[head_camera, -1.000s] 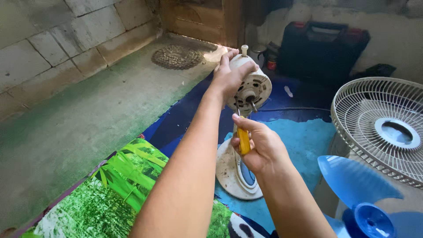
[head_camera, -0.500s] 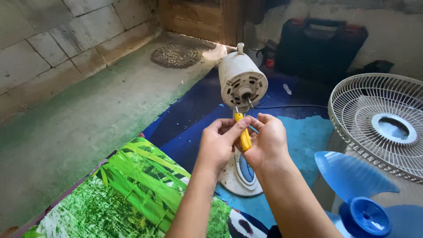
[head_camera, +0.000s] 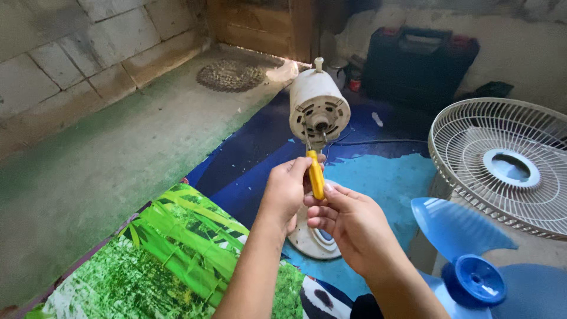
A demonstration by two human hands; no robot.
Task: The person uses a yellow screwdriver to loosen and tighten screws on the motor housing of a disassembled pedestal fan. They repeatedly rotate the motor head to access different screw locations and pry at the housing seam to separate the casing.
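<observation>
Head view — both hands point(head_camera: 322, 207) grip yellow-handled screwdriver point(head_camera: 316, 174) (tip at motor point(head_camera: 319, 109)).

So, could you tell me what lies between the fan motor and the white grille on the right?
In the head view, only floor mat lies between the motor and the grille: dark blue and turquoise, crossed by a thin dark cable, with a small white scrap farther back.

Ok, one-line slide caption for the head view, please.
Both hands, left hand and right hand, hold a yellow-handled screwdriver against the fan motor housing, beside the blue fan blade and white fan grille.
</observation>
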